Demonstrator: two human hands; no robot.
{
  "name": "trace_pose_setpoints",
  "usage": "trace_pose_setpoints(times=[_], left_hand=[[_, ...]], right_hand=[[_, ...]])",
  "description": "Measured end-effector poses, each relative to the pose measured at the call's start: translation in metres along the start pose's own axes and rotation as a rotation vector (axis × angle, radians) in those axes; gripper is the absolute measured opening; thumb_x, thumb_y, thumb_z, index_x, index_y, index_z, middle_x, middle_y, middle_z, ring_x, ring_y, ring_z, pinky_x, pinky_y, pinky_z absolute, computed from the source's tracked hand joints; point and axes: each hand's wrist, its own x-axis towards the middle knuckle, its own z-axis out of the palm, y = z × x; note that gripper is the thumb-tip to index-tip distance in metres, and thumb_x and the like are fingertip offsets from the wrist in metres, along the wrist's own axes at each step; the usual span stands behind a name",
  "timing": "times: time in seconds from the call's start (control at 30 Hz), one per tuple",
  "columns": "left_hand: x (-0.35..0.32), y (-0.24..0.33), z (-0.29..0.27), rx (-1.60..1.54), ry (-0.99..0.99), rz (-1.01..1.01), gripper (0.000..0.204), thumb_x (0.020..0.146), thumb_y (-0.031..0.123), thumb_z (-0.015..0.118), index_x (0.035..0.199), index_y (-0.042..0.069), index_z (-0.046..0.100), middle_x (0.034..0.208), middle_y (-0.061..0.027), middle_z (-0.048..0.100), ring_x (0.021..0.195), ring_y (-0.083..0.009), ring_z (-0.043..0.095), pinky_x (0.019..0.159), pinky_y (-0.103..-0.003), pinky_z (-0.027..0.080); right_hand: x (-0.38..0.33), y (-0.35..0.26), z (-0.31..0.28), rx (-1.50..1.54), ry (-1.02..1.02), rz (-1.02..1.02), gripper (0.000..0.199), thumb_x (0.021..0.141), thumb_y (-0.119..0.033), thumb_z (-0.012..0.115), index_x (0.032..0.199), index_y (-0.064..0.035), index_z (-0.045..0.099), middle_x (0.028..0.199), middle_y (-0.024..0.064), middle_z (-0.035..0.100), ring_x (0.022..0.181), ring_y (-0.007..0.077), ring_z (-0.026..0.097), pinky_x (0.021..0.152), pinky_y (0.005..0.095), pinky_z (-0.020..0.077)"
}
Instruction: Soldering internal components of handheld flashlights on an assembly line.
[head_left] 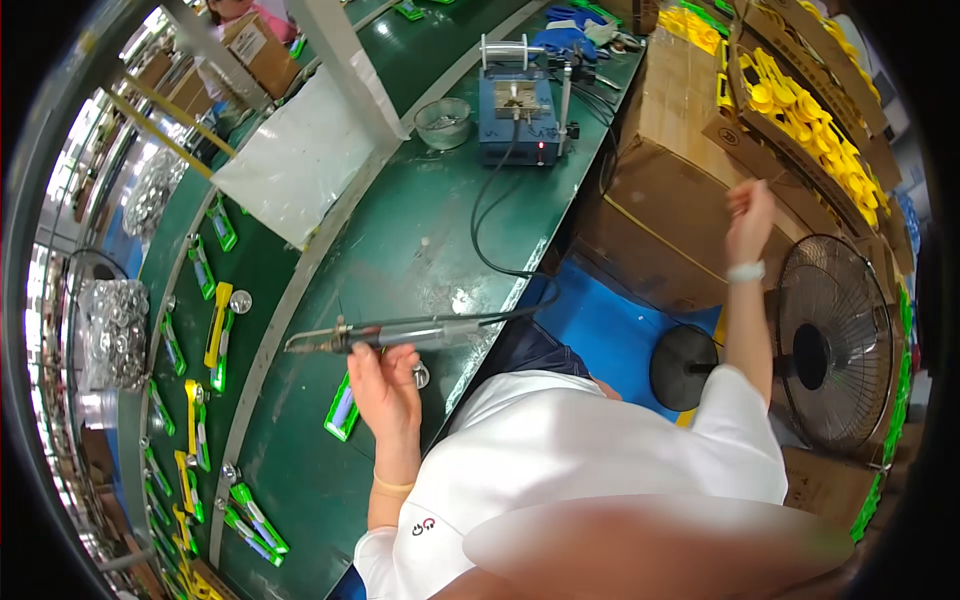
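My left hand (385, 390) is closed around a soldering iron (400, 335), held level above the green bench (400, 240), its bent tip pointing left. Under that hand lies a green and pale purple part (342, 412), partly hidden by my fingers. A round silver piece (420, 376) shows beside my fingers. My right hand (752, 222) is raised far to the right, in front of the cardboard boxes. Its fingers are curled in, and whatever they may hold is hidden. A black cable runs from the iron to a blue soldering station (518, 118) with a red light.
A clear bowl (443, 122) stands left of the station. Green and yellow parts (215, 325) lie along the belt (265, 385) at left. Boxes of yellow parts (800, 110) are stacked right, above a large carton (660, 210). A black fan (830, 345) stands close to my right arm.
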Motion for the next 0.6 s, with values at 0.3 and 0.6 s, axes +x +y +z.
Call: trace_pose_setpoints(times=[0.3, 0.6], left_hand=[[0.027, -0.005, 0.042, 0.229, -0.155, -0.1, 0.022, 0.094, 0.024, 0.048, 0.101, 0.003, 0.048, 0.087, -0.0076, 0.056, 0.069, -0.0175, 0.061, 0.054, -0.027, 0.049], [0.129, -0.031, 0.123, 0.439, -0.424, -0.133, 0.03, 0.091, 0.032, 0.052, 0.086, 0.002, 0.051, 0.074, -0.0049, 0.054, 0.058, -0.011, 0.055, 0.048, -0.023, 0.042]], right_hand=[[-0.197, -0.04, 0.075, 0.04, -1.177, 0.069, 0.006, 0.078, -0.005, 0.062, 0.081, -0.0026, 0.058, 0.077, 0.0071, 0.061, 0.063, 0.0142, 0.057, 0.057, 0.0238, 0.0444], [-0.155, -0.039, 0.173, -0.194, -0.998, 0.153, 0.034, 0.089, -0.033, 0.054, 0.092, -0.0006, 0.061, 0.068, 0.0048, 0.055, 0.061, 0.0101, 0.051, 0.058, 0.0242, 0.0417]])
